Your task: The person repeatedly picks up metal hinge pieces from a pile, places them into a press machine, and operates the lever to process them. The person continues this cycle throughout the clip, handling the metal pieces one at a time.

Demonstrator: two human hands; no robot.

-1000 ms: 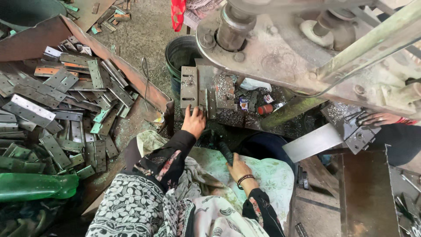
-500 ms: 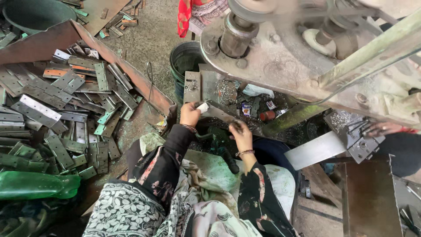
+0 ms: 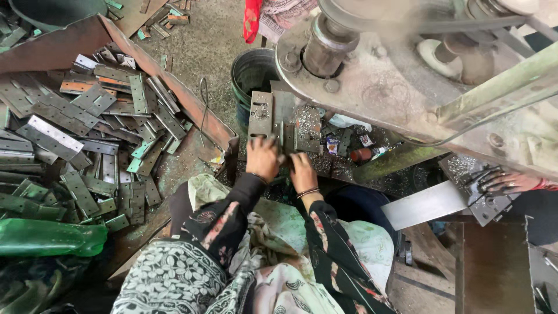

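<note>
Pressing down with both hands, side by side, on the near edge of a grey steel die block (image 3: 273,119). Left hand (image 3: 263,158) palm down, fingers curled over the edge; right hand (image 3: 302,171) touching it on the right, knuckles up, thin bangles (image 3: 308,192) at the wrist. Cannot tell how far either set of fingers is closed or whether a small piece sits under them: hidden by the backs of the hands. At most a dark sliver of metal showing between the two thumbs.

Just beyond the fingertips, the die block itself, lying flat under the overhanging press body (image 3: 378,81). Further out past the left hand, a dark bucket (image 3: 253,72). Well off to the left of the grip, a heap of flat hinge plates (image 3: 87,122); below that, a green plastic bottle (image 3: 46,238). Right of the right hand, a small red bottle (image 3: 363,154) among metal swarf. Far to the right, another person's ringed hand (image 3: 511,181) on a separate metal part.

Judged advice for good work here: seat any piece square against the block's edge, press with fingertips low and flat, draw both hands clear of the overhang before anything cycles, mind the sharp swarf.
</note>
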